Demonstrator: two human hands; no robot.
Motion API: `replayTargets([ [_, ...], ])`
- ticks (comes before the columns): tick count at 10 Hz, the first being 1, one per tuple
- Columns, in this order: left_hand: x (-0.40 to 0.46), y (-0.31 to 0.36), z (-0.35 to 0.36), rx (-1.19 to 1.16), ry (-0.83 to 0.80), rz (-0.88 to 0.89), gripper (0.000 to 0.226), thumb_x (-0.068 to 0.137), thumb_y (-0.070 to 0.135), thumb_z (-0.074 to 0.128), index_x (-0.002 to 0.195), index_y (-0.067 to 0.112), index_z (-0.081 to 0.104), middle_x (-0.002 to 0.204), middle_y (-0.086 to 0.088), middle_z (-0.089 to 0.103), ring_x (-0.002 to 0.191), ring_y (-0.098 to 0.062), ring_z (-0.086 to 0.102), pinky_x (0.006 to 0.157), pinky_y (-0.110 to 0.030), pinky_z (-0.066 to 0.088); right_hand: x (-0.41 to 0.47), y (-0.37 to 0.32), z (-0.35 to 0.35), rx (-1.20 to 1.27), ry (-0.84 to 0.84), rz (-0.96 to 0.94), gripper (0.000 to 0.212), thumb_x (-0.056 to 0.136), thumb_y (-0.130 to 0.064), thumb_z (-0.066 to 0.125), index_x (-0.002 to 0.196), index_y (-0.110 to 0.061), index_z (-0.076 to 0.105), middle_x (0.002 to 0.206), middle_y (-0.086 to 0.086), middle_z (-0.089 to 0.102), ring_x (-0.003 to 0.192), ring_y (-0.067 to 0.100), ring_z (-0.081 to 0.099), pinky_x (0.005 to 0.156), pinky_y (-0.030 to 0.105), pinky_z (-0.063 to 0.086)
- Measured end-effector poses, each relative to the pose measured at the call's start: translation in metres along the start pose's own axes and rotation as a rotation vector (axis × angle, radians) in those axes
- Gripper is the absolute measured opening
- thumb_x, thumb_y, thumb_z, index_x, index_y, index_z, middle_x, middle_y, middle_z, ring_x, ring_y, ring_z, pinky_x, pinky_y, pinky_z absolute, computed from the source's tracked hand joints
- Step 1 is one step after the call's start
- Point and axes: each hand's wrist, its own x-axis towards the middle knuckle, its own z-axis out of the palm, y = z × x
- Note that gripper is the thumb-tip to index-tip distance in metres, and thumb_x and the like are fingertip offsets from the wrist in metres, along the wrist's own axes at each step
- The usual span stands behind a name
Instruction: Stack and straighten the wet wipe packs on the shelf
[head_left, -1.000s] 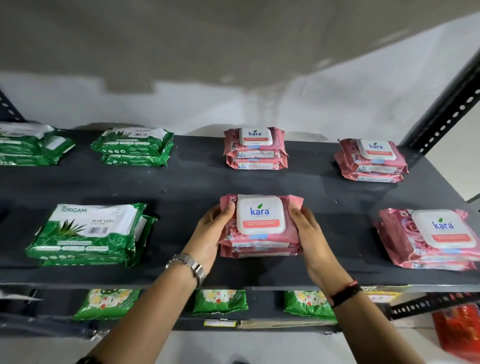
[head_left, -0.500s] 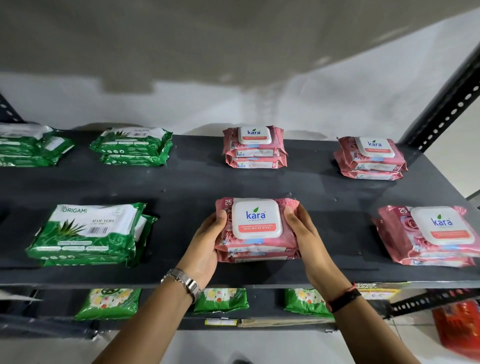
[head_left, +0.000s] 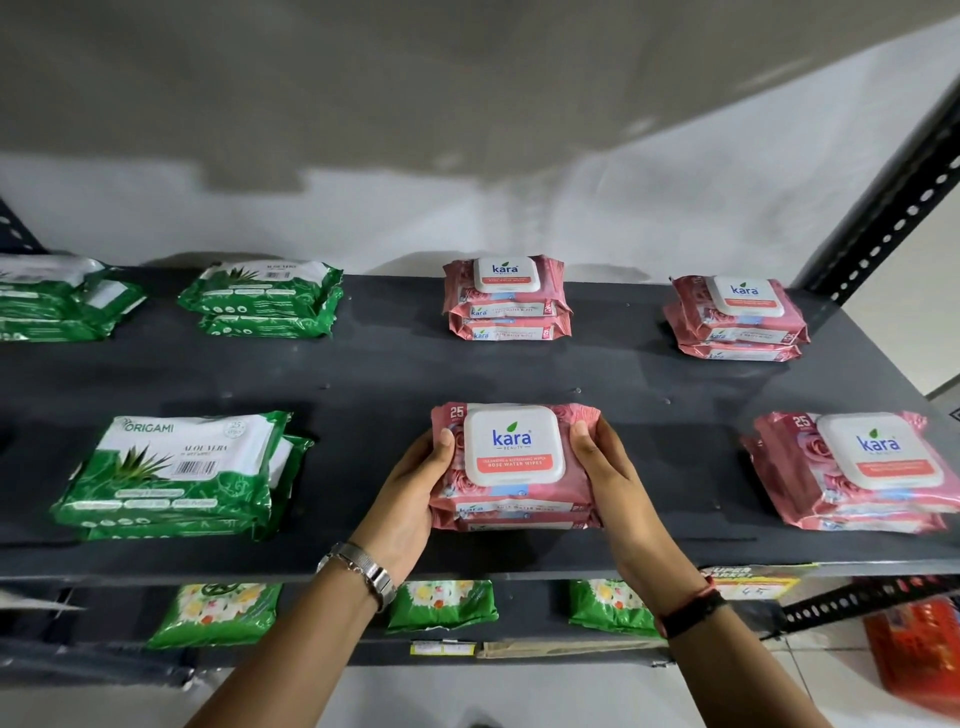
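Observation:
A stack of two pink Kara wipe packs (head_left: 514, 499) lies at the front middle of the dark shelf (head_left: 384, 384). My left hand (head_left: 415, 488) grips its left end and my right hand (head_left: 605, 467) grips its right end, thumbs on the top pack. Other pink stacks sit at the back middle (head_left: 506, 299), back right (head_left: 737, 319) and front right (head_left: 852, 473). Green Origami stacks lie at the front left (head_left: 176, 475), back left of centre (head_left: 265, 299) and far back left (head_left: 57, 299).
A perforated black upright (head_left: 893, 208) stands at the right. The lower shelf holds green floral packs (head_left: 441, 605), with a red package (head_left: 919, 654) at the lower right. A white wall is behind the shelf.
Both hands have slid the pink stack slightly to the left and squared it. The top pack now sits straighter over the lower one.

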Motion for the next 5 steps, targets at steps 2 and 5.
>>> replayTargets([
  [2, -0.007, 0.011, 0.001, 0.053, 0.042, -0.025, 0.055, 0.08, 0.037, 0.047, 0.129, 0.014, 0.042, 0.133, -0.011, 0.053, 0.113, -0.021, 0.055, 0.095, -0.037, 0.045, -0.009, -0.017, 0.003, -0.073, 0.072, 0.006, 0.059, 0.085, -0.042, 0.048, 0.139, -0.03, 0.027, 0.127, -0.011, 0.051, 0.084, 0.0, 0.065, 0.064, 0.008, 0.051],
  [5, -0.044, 0.098, -0.077, 1.222, 0.42, 0.573, 0.058, 0.088, 0.044, 0.038, 0.137, 0.013, 0.028, 0.145, -0.002, 0.032, 0.133, -0.018, 0.028, 0.109, -0.033, 0.019, -0.027, -0.068, 0.058, -1.239, 0.157, -0.616, 0.069, 0.085, -0.058, 0.01, 0.142, -0.02, 0.02, 0.153, 0.001, 0.026, 0.142, 0.014, 0.015, 0.113, 0.034, -0.005],
])
